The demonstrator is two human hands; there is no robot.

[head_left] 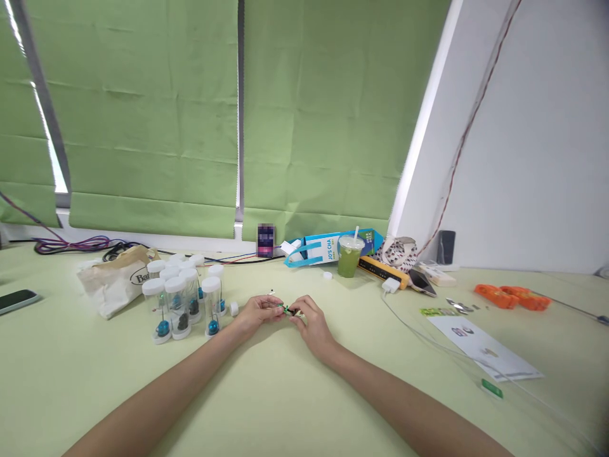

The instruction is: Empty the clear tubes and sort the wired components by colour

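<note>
Over the middle of the table, my left hand (pixel 257 315) pinches a small green piece (pixel 286 310) between thumb and fingers. Close beside it, my right hand (pixel 313 325) has its fingertips closed on a small dark piece (pixel 292 311), which touches or nearly touches the green one. Both pieces are too small to name more exactly. Left of my hands stand several clear tubes (pixel 212 311) with white caps, holding blue or dark bits. A loose white cap (pixel 233 308) lies between the tubes and my left wrist.
Behind my hands are a cup of green drink (pixel 350 259), a blue-and-white bag (pixel 314 250) and a yellow power strip (pixel 383 273). A paper bag (pixel 117 282) stands left. To the right lie a white sheet (pixel 480 346), a cable (pixel 419 336) and orange parts (pixel 512 297).
</note>
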